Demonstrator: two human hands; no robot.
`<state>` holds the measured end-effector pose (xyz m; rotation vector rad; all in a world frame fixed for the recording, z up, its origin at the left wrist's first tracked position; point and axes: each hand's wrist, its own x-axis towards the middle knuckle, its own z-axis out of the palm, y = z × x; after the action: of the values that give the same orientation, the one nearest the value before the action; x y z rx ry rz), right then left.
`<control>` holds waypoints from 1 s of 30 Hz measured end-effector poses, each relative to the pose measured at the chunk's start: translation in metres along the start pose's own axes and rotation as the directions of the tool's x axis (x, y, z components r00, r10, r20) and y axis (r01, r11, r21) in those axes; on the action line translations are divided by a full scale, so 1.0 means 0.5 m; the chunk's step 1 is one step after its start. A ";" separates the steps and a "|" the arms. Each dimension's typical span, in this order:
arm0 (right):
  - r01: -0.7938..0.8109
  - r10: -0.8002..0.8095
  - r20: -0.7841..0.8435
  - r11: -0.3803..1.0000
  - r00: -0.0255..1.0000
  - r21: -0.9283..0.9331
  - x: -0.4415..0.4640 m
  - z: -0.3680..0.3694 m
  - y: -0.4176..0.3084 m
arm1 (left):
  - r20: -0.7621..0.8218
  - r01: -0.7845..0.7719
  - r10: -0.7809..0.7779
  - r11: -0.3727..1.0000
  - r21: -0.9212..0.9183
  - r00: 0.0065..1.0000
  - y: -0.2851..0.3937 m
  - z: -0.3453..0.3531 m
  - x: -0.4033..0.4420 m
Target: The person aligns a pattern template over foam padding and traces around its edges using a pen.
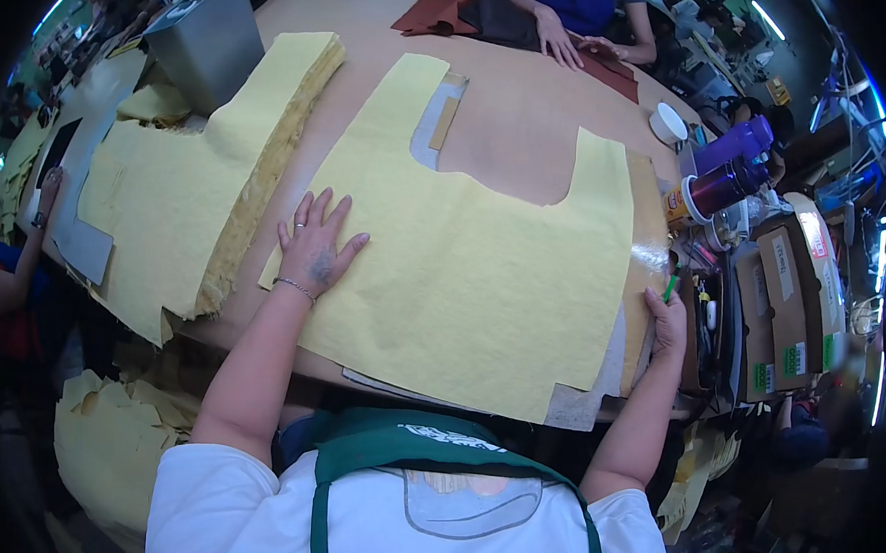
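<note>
A large pale-yellow sheet (462, 288) with curved cut-outs along its far edge lies flat on the table in front of me. My left hand (314, 245) rests on its left part, palm down with fingers spread. At the right edge of the table, my right hand (669, 320) is closed around a slim green pen (672, 285), which points up and away. That hand is beside a tan board (647, 227) that shows from under the sheet's right side. A grey sheet (572, 407) peeks out beneath the near right corner.
Left of the sheet is a thick stack of similar yellow pieces (171, 202), with a grey metal box (205, 39) behind it. Bottles (736, 142), a white bowl (667, 123) and cardboard boxes (788, 285) crowd the right. Across the table, another person's hands (575, 48) touch brown pieces.
</note>
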<state>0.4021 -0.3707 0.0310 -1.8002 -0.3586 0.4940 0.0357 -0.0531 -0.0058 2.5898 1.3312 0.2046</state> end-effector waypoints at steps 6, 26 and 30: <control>0.236 -0.236 -0.020 0.956 0.972 0.175 -0.086 -0.009 -0.097 | 0.018 -0.015 0.015 1.000 0.024 1.000 -0.002 0.001 0.002; 0.617 -0.602 -0.725 0.721 0.335 -0.314 -0.222 -0.170 -0.175 | 0.058 0.074 -0.081 0.989 0.126 0.995 0.016 -0.005 0.028; 0.623 -0.603 -0.754 0.702 0.260 -0.346 -0.249 -0.108 -0.167 | 0.011 -0.081 0.080 0.991 0.103 0.997 0.078 0.005 0.019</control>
<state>0.3226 -0.4525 0.1424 -1.4823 -0.3303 -0.9583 0.0724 -0.0679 0.0022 2.7297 1.2680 0.1433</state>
